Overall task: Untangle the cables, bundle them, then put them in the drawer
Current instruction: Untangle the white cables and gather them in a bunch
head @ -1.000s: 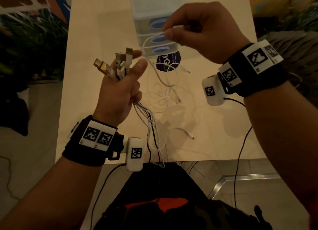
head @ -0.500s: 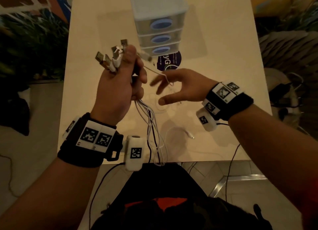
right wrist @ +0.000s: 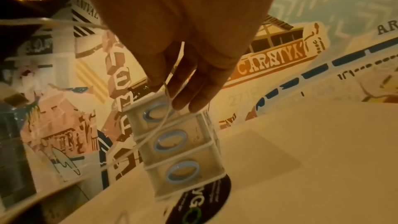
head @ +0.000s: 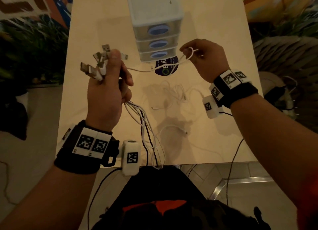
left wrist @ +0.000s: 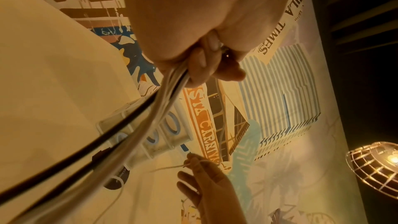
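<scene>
My left hand (head: 110,85) is raised over the table and grips a bundle of cables (head: 146,126). Their USB plugs (head: 98,62) fan out above the fist, and white and black strands (left wrist: 129,125) hang from it over the table's near edge. One thin white cable (head: 165,67) runs from the left fist across to my right hand (head: 203,57), which pinches a loop of it in front of the drawer unit (head: 154,19). In the right wrist view that cable (right wrist: 165,118) drops from the fingers past the drawer fronts. All three drawers look closed.
More loose white cable (head: 173,93) lies in coils on the pale table (head: 215,143), with a free plug end (head: 185,131) near the middle. A dark round sticker (head: 166,67) lies in front of the drawers. A lit wire-cage lamp (left wrist: 379,171) hangs off to the side.
My right hand, which was low and open near the left fist half a second ago, has risen to the right and now pinches the white cable, drawing it out sideways. The left hand held still.
</scene>
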Tool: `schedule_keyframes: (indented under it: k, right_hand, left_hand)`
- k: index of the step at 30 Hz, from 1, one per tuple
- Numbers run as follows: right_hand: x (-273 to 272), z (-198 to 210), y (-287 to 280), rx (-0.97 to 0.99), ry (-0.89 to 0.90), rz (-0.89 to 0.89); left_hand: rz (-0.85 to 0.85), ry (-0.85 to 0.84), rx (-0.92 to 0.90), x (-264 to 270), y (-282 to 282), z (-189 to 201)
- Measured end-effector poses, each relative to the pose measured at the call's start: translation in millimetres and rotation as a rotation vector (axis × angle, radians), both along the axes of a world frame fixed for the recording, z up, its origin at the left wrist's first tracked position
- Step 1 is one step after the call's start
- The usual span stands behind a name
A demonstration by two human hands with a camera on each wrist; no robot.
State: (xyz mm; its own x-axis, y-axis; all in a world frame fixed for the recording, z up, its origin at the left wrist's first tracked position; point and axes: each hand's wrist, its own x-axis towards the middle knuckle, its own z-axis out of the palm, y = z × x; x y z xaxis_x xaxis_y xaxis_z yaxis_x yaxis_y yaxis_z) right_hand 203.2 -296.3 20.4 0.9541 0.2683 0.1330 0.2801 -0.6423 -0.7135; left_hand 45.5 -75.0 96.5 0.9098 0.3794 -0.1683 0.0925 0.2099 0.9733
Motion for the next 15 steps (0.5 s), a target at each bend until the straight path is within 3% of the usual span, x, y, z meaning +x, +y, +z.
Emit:
schedule_keyframes:
  k: [5,8,15]
  right_hand:
    - [-4,32,16,0.113,-0.116,0.110]
    - [-12,61,29,0.204,-0.192,0.232]
    - [-35,109,51,0.045,-0.261,0.466]
  left_hand:
    - [0.004,0.080,0.297,3,-7,-7]
    - [-0.030,0.034,0.326,5,-15,-12]
    - [-0.078,0.074,0.428,17,-19,-27]
